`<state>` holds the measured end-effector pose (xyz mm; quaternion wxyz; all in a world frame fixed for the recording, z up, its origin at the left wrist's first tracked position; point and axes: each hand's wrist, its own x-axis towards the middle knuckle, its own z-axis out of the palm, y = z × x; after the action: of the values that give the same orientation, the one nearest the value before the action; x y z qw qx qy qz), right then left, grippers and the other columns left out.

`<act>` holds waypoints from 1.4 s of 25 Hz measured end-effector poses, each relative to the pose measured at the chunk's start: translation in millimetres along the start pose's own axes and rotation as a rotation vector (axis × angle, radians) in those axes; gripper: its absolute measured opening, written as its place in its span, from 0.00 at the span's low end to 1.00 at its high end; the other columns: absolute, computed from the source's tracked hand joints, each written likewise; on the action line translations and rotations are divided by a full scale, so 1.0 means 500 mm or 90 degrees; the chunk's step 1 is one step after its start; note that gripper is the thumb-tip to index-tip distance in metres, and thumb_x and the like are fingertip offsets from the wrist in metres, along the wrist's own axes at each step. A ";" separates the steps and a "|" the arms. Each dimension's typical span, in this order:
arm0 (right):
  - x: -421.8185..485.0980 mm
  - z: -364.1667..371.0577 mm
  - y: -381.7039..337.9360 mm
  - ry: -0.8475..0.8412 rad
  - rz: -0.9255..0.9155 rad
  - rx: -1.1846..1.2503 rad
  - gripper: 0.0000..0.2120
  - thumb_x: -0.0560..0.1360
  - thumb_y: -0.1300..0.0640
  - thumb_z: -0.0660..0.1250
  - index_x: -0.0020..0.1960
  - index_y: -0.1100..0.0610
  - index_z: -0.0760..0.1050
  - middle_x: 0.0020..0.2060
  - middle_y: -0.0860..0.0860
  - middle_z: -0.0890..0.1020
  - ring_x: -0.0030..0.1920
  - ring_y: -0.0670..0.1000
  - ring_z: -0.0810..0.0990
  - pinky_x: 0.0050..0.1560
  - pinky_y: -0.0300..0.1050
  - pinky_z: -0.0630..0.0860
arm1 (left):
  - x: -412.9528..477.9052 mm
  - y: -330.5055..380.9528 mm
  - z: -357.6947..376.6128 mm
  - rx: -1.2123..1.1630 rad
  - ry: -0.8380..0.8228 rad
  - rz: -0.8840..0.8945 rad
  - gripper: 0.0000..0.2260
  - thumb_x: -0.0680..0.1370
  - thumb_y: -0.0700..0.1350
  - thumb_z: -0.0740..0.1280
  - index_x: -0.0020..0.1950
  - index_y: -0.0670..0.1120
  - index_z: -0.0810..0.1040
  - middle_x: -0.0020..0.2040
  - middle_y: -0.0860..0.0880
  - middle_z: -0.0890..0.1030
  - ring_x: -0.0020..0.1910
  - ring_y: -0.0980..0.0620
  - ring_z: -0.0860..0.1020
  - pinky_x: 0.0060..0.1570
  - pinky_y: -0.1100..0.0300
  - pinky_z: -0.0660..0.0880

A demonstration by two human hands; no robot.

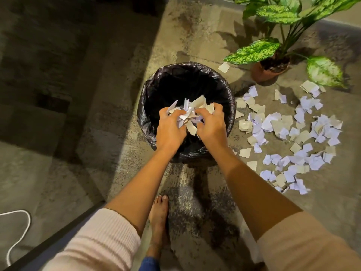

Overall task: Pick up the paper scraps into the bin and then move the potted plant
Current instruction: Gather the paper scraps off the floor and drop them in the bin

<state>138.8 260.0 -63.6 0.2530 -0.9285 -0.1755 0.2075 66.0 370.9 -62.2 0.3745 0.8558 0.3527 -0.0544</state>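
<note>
A round bin [228, 98] lined with a black bag stands on the floor in front of me. Over its opening my left hand [169, 130] and my right hand [212, 128] grip one bunch of white and beige paper scraps [190, 114] between them, fingers curled into it. Many more paper scraps [293, 137] lie spread on the floor right of the bin. A potted plant [270, 69] with speckled green leaves stands in a brown pot beyond the scraps, at the upper right.
My bare foot [159, 222] stands on the mottled concrete floor behind the bin. A dark step or lower level [48, 75] drops away on the left. A white cord [21, 227] loops at the bottom left behind a dark frame edge.
</note>
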 end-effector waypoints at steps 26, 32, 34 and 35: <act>-0.150 -0.151 0.354 0.114 0.078 0.020 0.17 0.74 0.65 0.62 0.61 0.56 0.75 0.61 0.56 0.71 0.60 0.58 0.74 0.53 0.54 0.78 | -0.204 0.209 0.312 0.037 -0.077 0.232 0.17 0.75 0.41 0.66 0.64 0.50 0.73 0.65 0.51 0.68 0.54 0.49 0.77 0.44 0.49 0.78; -0.209 -0.046 0.535 0.083 0.137 -0.003 0.17 0.73 0.65 0.65 0.61 0.57 0.75 0.59 0.58 0.73 0.56 0.58 0.75 0.49 0.47 0.77 | -0.187 0.091 0.471 0.206 -0.167 0.084 0.24 0.75 0.46 0.71 0.69 0.49 0.69 0.68 0.45 0.66 0.65 0.42 0.70 0.60 0.44 0.74; -0.212 -0.003 0.584 0.031 0.167 -0.044 0.18 0.73 0.63 0.66 0.62 0.55 0.74 0.61 0.56 0.71 0.60 0.56 0.72 0.48 0.46 0.76 | -0.171 0.053 0.509 0.236 -0.190 0.054 0.27 0.74 0.48 0.73 0.71 0.50 0.67 0.70 0.44 0.64 0.67 0.40 0.68 0.62 0.42 0.72; -0.210 0.018 0.608 0.010 0.166 -0.056 0.18 0.73 0.63 0.67 0.62 0.54 0.74 0.62 0.56 0.70 0.62 0.56 0.71 0.48 0.47 0.76 | -0.162 0.036 0.529 0.254 -0.198 0.041 0.29 0.73 0.50 0.73 0.72 0.50 0.66 0.71 0.44 0.63 0.68 0.39 0.67 0.63 0.41 0.71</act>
<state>112.2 -27.9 -204.4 0.1842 -0.9553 -0.0602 0.2231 62.5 137.4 -211.3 0.2495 0.9051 0.2456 -0.2415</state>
